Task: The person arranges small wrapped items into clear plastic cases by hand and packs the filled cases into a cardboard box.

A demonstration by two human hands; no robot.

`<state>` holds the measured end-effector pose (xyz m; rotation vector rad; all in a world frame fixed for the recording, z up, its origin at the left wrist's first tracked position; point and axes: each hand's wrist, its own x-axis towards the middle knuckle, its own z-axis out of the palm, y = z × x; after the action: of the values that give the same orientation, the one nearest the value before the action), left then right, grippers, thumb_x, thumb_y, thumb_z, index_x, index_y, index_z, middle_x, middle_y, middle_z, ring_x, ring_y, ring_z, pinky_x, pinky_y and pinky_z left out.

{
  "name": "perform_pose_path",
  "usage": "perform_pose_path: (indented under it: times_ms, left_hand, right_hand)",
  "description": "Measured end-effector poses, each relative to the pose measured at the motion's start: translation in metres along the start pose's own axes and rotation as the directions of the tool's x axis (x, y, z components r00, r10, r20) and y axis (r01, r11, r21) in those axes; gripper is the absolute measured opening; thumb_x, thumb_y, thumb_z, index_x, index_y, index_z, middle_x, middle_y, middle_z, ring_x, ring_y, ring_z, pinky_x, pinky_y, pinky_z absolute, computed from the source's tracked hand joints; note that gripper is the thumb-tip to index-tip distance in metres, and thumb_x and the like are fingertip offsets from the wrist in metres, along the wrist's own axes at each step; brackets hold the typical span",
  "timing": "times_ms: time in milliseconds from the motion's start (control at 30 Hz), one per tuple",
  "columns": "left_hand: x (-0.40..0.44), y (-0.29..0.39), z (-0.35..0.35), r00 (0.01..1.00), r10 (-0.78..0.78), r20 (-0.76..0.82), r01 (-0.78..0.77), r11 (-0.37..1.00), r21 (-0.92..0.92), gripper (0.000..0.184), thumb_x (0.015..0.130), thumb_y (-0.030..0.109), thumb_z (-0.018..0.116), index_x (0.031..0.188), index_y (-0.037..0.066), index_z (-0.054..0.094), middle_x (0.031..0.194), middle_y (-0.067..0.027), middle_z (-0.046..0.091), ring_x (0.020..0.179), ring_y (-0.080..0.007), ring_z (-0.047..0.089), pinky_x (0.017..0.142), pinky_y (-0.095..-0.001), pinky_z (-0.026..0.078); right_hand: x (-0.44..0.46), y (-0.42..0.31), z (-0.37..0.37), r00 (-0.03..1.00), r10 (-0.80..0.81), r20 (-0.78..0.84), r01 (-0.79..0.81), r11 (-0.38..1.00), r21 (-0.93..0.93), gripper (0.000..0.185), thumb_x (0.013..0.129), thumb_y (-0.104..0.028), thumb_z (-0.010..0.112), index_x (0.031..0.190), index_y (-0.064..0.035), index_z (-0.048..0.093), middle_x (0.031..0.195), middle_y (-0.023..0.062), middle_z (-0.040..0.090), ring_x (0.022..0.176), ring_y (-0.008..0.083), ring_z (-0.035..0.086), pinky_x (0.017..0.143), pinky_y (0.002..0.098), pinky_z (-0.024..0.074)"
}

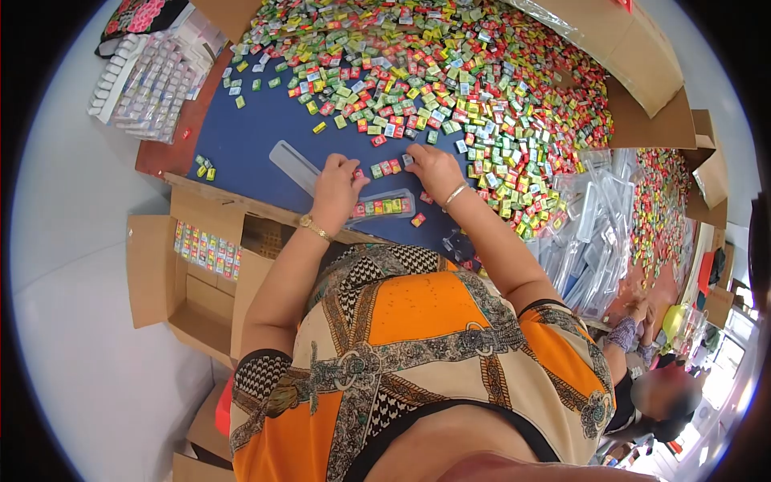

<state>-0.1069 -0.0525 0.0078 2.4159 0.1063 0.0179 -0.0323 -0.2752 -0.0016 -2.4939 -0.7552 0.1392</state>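
Note:
On the blue table surface, my left hand (341,183), with a watch on its wrist, is closed with a small red box at its fingertips. My right hand (434,170), wearing a bracelet, pinches a small pale box (408,160). Between the two hands lies a short row of small coloured boxes (385,168). Just below them is a clear plastic case (408,199) holding a line of similar boxes. A long clear plastic piece (291,163) lies beside my left hand, partly hidden by it. One loose red box (418,219) sits right of the case.
A great heap of small coloured boxes (450,72) spreads over the far table. Clear plastic cases (590,233) are piled at the right. An open carton (201,309) with packed rows stands below left. Wrapped packs (152,88) lie far left. Another person (630,345) works at right.

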Motion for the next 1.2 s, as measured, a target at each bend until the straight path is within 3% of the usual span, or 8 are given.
perform_pose_path:
  times_ms: [133, 200, 300, 500, 667, 800, 1100, 1200]
  left_hand:
    - [-0.004, 0.003, 0.004, 0.999, 0.000, 0.045, 0.003, 0.998, -0.070, 0.023, 0.081, 0.016, 0.077, 0.098, 0.001, 0.070, 0.101, -0.0146, 0.061, 0.084, -0.0344, 0.065, 0.075, -0.0449, 0.054]
    - [-0.003, 0.002, 0.005, 0.996, 0.086, 0.014, -0.087, 0.990, 0.112, 0.026, 0.082, 0.018, 0.077, 0.100, 0.002, 0.070, 0.099, -0.0132, 0.063, 0.080, -0.0324, 0.066, 0.072, -0.0416, 0.055]
    - [0.002, 0.007, 0.005, 0.989, 0.140, -0.045, -0.130, 0.976, 0.177, 0.026, 0.082, 0.019, 0.077, 0.100, 0.002, 0.070, 0.098, -0.0126, 0.064, 0.081, -0.0324, 0.067, 0.072, -0.0415, 0.055]
    - [0.055, 0.015, 0.015, 0.932, 0.342, -0.116, -0.319, 0.931, 0.178, 0.021, 0.083, 0.018, 0.073, 0.099, 0.004, 0.069, 0.094, -0.0118, 0.063, 0.086, -0.0341, 0.066, 0.076, -0.0440, 0.055]
    - [0.060, 0.000, 0.010, 0.949, 0.310, -0.063, -0.292, 0.934, 0.205, 0.023, 0.082, 0.018, 0.073, 0.101, 0.006, 0.069, 0.091, -0.0115, 0.064, 0.084, -0.0341, 0.066, 0.074, -0.0438, 0.055]
    - [0.022, -0.012, -0.010, 0.990, 0.132, -0.044, -0.119, 0.968, 0.222, 0.025, 0.082, 0.020, 0.075, 0.102, 0.006, 0.069, 0.090, -0.0118, 0.065, 0.082, -0.0342, 0.066, 0.072, -0.0443, 0.055]
    - [-0.013, -0.007, -0.013, 0.996, 0.059, 0.064, -0.071, 0.973, 0.217, 0.032, 0.082, 0.023, 0.076, 0.108, 0.005, 0.069, 0.095, -0.0104, 0.065, 0.085, -0.0329, 0.066, 0.074, -0.0435, 0.054]
    - [-0.016, -0.004, -0.015, 0.995, 0.081, 0.065, -0.093, 0.976, 0.198, 0.036, 0.080, 0.023, 0.078, 0.109, 0.005, 0.069, 0.099, -0.0093, 0.064, 0.090, -0.0318, 0.064, 0.078, -0.0427, 0.053]
  right_hand:
    - [0.001, 0.001, 0.000, 0.998, -0.055, 0.022, 0.053, 0.997, 0.065, 0.019, 0.085, -0.016, 0.071, 0.100, -0.0082, 0.062, 0.087, 0.0106, 0.065, 0.079, 0.0344, 0.066, 0.069, 0.0437, 0.0536]
    - [0.005, 0.002, -0.002, 0.996, -0.083, 0.030, 0.080, 0.993, 0.085, 0.019, 0.085, -0.016, 0.071, 0.100, -0.0083, 0.062, 0.087, 0.0106, 0.065, 0.079, 0.0343, 0.066, 0.069, 0.0435, 0.0536]
    - [0.021, 0.007, -0.010, 0.979, -0.043, -0.199, 0.029, 0.997, -0.070, 0.019, 0.085, -0.016, 0.071, 0.100, -0.0093, 0.062, 0.089, 0.0099, 0.065, 0.080, 0.0334, 0.066, 0.070, 0.0429, 0.0545]
    - [0.041, 0.010, 0.000, 0.967, -0.118, -0.225, 0.071, 0.976, -0.206, 0.017, 0.084, -0.016, 0.071, 0.099, -0.0107, 0.063, 0.091, 0.0095, 0.064, 0.081, 0.0326, 0.067, 0.071, 0.0425, 0.0554]
    - [0.024, 0.007, -0.012, 0.996, 0.000, -0.094, -0.019, 0.981, -0.194, 0.020, 0.084, -0.016, 0.071, 0.102, -0.0100, 0.064, 0.093, 0.0100, 0.065, 0.084, 0.0325, 0.067, 0.073, 0.0426, 0.0552]
    - [0.012, 0.009, -0.022, 0.996, 0.080, 0.043, -0.075, 0.992, -0.100, 0.023, 0.084, -0.016, 0.072, 0.104, -0.0082, 0.064, 0.095, 0.0108, 0.066, 0.086, 0.0334, 0.066, 0.075, 0.0430, 0.0544]
    - [0.007, 0.010, -0.022, 0.985, 0.008, 0.171, -0.012, 1.000, 0.022, 0.032, 0.080, -0.015, 0.076, 0.109, -0.0066, 0.064, 0.101, 0.0123, 0.065, 0.090, 0.0347, 0.066, 0.078, 0.0433, 0.0533]
    - [0.003, 0.009, -0.022, 0.996, -0.036, 0.088, 0.033, 0.999, 0.039, 0.036, 0.079, -0.013, 0.077, 0.112, -0.0069, 0.064, 0.106, 0.0115, 0.063, 0.092, 0.0343, 0.066, 0.079, 0.0427, 0.0536]
